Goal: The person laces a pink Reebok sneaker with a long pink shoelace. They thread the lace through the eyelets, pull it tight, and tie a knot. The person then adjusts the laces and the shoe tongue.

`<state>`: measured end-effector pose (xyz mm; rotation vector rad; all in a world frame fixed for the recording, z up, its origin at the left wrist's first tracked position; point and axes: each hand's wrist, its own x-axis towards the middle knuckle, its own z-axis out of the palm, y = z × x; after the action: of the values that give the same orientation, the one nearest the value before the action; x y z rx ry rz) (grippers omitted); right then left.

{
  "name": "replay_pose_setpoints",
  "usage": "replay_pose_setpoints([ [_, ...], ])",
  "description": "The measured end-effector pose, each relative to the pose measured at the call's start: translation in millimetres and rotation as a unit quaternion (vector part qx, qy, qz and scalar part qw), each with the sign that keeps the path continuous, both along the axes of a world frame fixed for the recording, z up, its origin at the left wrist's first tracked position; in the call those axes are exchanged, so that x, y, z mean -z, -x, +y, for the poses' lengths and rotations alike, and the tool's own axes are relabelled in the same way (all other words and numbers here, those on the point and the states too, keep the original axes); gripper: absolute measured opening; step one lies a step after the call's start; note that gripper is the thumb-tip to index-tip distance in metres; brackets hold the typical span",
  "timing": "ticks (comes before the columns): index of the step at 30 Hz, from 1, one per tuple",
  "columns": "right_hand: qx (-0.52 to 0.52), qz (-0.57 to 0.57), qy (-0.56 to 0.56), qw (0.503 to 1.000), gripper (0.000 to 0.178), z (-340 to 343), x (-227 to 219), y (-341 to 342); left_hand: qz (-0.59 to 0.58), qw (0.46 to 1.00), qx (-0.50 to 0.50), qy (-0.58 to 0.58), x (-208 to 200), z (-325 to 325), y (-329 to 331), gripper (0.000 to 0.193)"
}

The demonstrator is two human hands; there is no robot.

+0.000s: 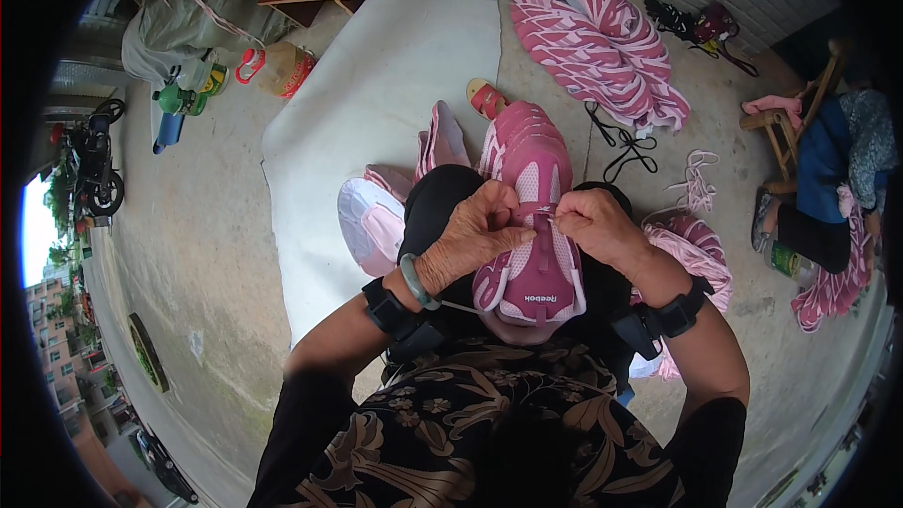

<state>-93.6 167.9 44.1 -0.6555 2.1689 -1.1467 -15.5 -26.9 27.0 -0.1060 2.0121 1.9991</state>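
Observation:
A pink and white sports shoe upper [534, 155] lies across my lap, its dark pink tongue [536, 296] toward me. White lace [576, 290] shows along the sides of the tongue. My left hand [482, 230] has its fingers curled in on the upper's left edge, thumb resting by the middle strip. Opposite it, my right hand [602, 230] pinches close to the small strap across the tongue; what lies between its fingertips is too small to make out. More pink and white uppers lie left of my knee [372, 216] and right of my leg [691, 259].
A white sheet [376, 103] covers the concrete ahead on the left. Beyond lie a large pile of pink uppers [602, 52], loose black cords [625, 150] and pink laces [696, 183]. Bottles [282, 71] stand far left. Another person [837, 188] sits at the right, with pink pieces.

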Motion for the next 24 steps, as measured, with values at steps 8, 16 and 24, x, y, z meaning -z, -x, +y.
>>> replay_pose_setpoints([
  [8, 0.013, -0.035, 0.136, 0.990, 0.009, 2.9, 15.3, -9.0, 0.045, 0.997, -0.033, 0.044, 3.2, 11.4, -7.9, 0.031],
  [16, 0.095, -0.017, 0.137, 0.986, 0.009, 8.5, 8.3, -20.5, 0.134, 0.983, -0.035, 0.123, -5.6, 13.0, -8.6, 0.023],
  [24, 0.116, 0.004, 0.137, 0.984, 0.006, -6.0, 15.6, -30.2, 0.241, 0.945, -0.054, 0.213, -6.2, 20.5, -0.1, 0.014],
])
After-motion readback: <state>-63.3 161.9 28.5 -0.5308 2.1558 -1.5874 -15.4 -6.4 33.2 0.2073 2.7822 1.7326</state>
